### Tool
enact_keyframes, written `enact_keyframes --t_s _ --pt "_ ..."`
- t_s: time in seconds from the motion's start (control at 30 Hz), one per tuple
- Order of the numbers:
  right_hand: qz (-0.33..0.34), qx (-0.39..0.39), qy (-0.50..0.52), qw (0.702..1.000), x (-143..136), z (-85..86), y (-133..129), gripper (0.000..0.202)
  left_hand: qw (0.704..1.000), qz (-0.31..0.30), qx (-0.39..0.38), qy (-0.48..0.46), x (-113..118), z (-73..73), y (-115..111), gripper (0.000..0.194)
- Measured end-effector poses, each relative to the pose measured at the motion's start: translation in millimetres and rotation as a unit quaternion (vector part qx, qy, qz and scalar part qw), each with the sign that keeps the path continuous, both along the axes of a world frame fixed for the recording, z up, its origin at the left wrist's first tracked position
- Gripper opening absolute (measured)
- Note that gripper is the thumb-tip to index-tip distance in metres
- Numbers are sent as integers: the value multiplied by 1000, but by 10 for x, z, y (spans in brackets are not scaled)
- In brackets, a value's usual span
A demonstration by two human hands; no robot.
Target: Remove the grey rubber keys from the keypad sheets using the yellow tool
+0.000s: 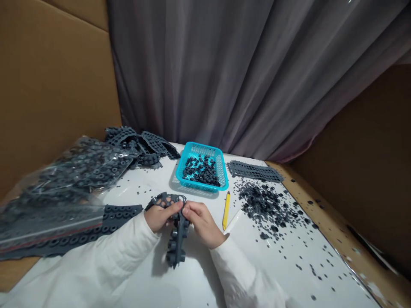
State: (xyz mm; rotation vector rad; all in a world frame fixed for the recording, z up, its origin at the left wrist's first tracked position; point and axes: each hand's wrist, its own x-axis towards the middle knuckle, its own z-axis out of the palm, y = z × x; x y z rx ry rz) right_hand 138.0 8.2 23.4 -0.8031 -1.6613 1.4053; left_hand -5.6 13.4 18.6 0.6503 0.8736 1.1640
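Between my hands, over the white table, a dark grey rubber strip [176, 244] with round moulded parts is bent, one end hanging down toward me. My left hand [160, 215] is closed on its left part, thumb on top, and some holes show above the fingers. My right hand [203, 223] pinches the strip at the fold; the fingertips partly hide the spot. Just beyond my hands stands a turquoise plastic basket [180, 176] with small dark rubber pieces [205, 171] inside.
At left lie a clear zip bag [80, 171] of grey parts, a moulded sheet [123, 214] and piled sheets [144, 147]. To the right are a yellow pen-like tool [226, 210], a white stick [233, 221], a perforated sheet [255, 171] and scattered black scraps [265, 203]. Cardboard walls [54, 72] and a curtain [199, 72] enclose the table [257, 265].
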Motion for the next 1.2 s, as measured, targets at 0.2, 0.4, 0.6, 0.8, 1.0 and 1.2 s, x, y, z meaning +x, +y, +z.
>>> enact_keyframes --t_s 0.2,0.4,0.6,0.8,1.0,1.2 --pt "-140 -175 225 948 -193 -154 68 37 993 62 -62 -77 120 54 4 30" --pt "-190 -149 247 938 -153 -15 82 34 985 132 -93 -67 121 99 10 19" --pt "-161 -23 218 962 223 142 305 30 990 118 -65 -38 124 63 -47 31" --pt "-69 -63 226 970 287 168 295 42 986 134 -86 -60 115 69 -29 25" --pt "-82 3 140 987 303 163 322 47 987 123 -103 -7 126 49 -28 26" --pt "-250 294 -291 875 655 261 594 28 991 108 -72 17 129 70 -48 28"
